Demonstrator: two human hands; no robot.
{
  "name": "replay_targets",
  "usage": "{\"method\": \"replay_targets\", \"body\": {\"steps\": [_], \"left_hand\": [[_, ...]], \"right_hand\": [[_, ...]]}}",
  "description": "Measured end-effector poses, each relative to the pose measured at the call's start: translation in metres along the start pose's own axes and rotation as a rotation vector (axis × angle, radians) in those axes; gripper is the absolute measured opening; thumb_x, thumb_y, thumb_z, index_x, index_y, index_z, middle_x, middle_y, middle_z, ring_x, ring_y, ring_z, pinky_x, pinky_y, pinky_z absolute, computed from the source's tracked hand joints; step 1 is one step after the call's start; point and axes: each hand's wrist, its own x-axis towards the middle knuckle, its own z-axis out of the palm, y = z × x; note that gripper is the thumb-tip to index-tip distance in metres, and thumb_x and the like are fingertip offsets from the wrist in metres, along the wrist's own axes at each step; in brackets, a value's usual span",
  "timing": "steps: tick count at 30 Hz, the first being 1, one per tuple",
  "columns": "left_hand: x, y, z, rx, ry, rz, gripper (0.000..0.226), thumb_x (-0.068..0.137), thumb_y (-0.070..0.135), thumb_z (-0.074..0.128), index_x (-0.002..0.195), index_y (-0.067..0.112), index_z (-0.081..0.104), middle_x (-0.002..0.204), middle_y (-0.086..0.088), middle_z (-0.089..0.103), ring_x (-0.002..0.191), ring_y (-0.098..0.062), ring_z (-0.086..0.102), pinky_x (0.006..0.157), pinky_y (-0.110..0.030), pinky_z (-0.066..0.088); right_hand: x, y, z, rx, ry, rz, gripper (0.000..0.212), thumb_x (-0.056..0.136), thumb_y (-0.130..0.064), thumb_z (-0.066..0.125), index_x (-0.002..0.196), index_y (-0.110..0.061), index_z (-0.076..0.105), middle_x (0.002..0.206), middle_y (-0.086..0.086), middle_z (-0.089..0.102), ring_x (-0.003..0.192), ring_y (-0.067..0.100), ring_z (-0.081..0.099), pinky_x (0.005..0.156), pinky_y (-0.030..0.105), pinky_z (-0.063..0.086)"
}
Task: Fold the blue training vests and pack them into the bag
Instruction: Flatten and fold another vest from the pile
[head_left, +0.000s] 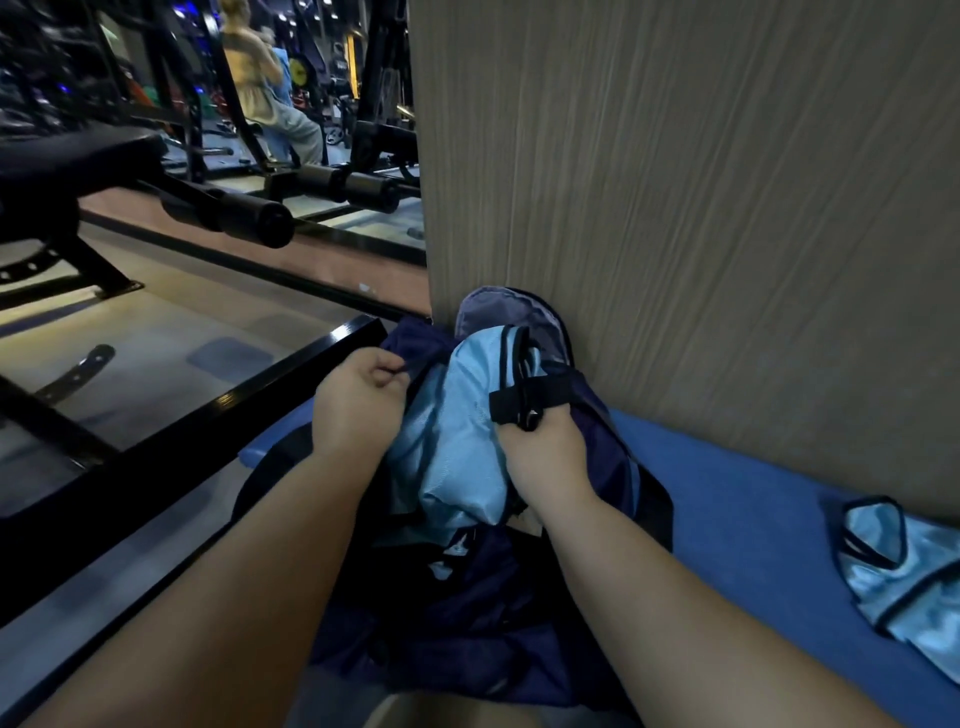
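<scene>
Vests first: a bundle of shiny light-blue vest fabric (457, 457) sits in the open mouth of the dark navy fabric bag (493, 597), centre of the frame. Left hand (358, 400) pinches the bag's rim on the left, fingers curled tight. Right hand (545, 457) grips the bag's black webbing strap (524, 400) against the bundle. Lower right, another light-blue black-trimmed vest (904, 577) lies loose on the blue mat (727, 493). Behind, a wood-grain wall panel (675, 182); upper left, a black gym bench (78, 161).
</scene>
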Motion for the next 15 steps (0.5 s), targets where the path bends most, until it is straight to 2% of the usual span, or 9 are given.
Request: {"method": "replay_targets", "body": {"steps": [3,5,7,9,12,13,15], "left_hand": [[0.004,0.01,-0.003,-0.106,0.013,-0.014,0.008,0.092,0.018,0.062,0.099,0.021,0.064,0.077,0.008,0.064,0.07,-0.004,0.056,0.065,-0.015,0.041],[0.0,0.013,0.002,-0.089,-0.037,0.017,0.012,0.093,0.015,0.059,0.101,0.022,0.064,0.08,0.006,0.065,0.073,-0.006,0.058,0.069,-0.015,0.044],[-0.006,0.012,0.013,-0.025,-0.117,0.078,0.018,0.093,0.013,0.057,0.109,0.018,0.065,0.086,0.004,0.066,0.083,-0.014,0.062,0.076,-0.022,0.046],[-0.013,0.009,0.023,0.002,-0.215,0.131,0.024,0.096,0.02,0.057,0.118,0.015,0.063,0.099,0.003,0.065,0.097,-0.016,0.062,0.083,-0.023,0.043],[-0.019,0.004,0.032,0.072,-0.291,0.37,0.045,0.096,0.04,0.044,0.127,0.012,0.063,0.132,-0.005,0.06,0.124,-0.022,0.052,0.104,-0.029,0.037],[-0.02,0.002,0.034,0.127,-0.302,0.461,0.054,0.093,0.044,0.037,0.13,0.013,0.062,0.139,-0.005,0.055,0.129,-0.024,0.048,0.109,-0.034,0.034],[-0.023,-0.001,0.035,0.311,-0.354,0.565,0.07,0.083,0.047,0.02,0.139,0.021,0.053,0.148,0.002,0.046,0.139,-0.023,0.037,0.113,-0.04,0.028]], "right_hand": [[-0.004,-0.005,0.016,-0.017,-0.007,0.001,0.03,0.089,-0.014,0.061,0.116,-0.02,0.047,0.096,-0.001,0.061,0.09,0.017,0.061,0.082,0.033,0.053],[-0.005,-0.008,0.024,-0.082,-0.038,0.011,0.018,0.087,-0.006,0.057,0.102,-0.015,0.05,0.085,0.001,0.058,0.084,0.02,0.06,0.076,0.036,0.054],[-0.004,-0.013,0.026,-0.235,-0.099,0.022,0.012,0.087,-0.002,0.053,0.085,-0.013,0.048,0.077,0.001,0.052,0.081,0.023,0.056,0.072,0.035,0.051],[-0.003,-0.015,0.019,-0.299,-0.164,-0.021,0.014,0.087,-0.002,0.054,0.086,-0.015,0.049,0.075,-0.002,0.051,0.079,0.019,0.054,0.071,0.032,0.05],[-0.008,-0.016,-0.001,-0.275,-0.226,-0.083,0.004,0.085,-0.015,0.058,0.087,-0.013,0.058,0.079,-0.002,0.057,0.062,0.004,0.054,0.049,0.013,0.039],[-0.01,-0.012,-0.007,-0.241,-0.211,-0.099,0.005,0.085,-0.014,0.058,0.084,-0.01,0.059,0.081,-0.001,0.056,0.061,0.003,0.053,0.046,0.012,0.036],[-0.014,-0.001,-0.016,-0.252,-0.077,-0.179,0.006,0.087,-0.008,0.054,0.083,-0.006,0.058,0.083,-0.003,0.051,0.069,0.006,0.051,0.054,0.014,0.035]]}}
